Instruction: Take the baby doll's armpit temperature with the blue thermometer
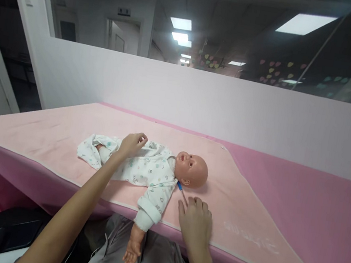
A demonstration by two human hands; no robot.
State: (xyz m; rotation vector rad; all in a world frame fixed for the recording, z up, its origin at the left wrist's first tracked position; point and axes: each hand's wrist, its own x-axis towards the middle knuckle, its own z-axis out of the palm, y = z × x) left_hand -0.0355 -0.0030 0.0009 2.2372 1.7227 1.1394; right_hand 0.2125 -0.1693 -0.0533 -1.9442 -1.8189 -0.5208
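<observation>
A baby doll (191,171) lies on its back across a pink mat, its bald head to the right. It wears a white printed suit (143,170); one arm (135,242) hangs over the near table edge. My left hand (132,143) is over the doll's middle, its fingers curled at the far side of the suit; what is in them is hidden. Beside the doll's head, my right hand (195,220) has thumb and fingers around the near end of a thin stick with a blue end (180,186). That blue end points at the doll's neck and shoulder.
The peach-pink mat (241,220) covers much of a table with a darker pink cloth (331,216). Behind it runs a white wall (199,104) below a window. A dark chair (22,231) with things on it stands at lower left.
</observation>
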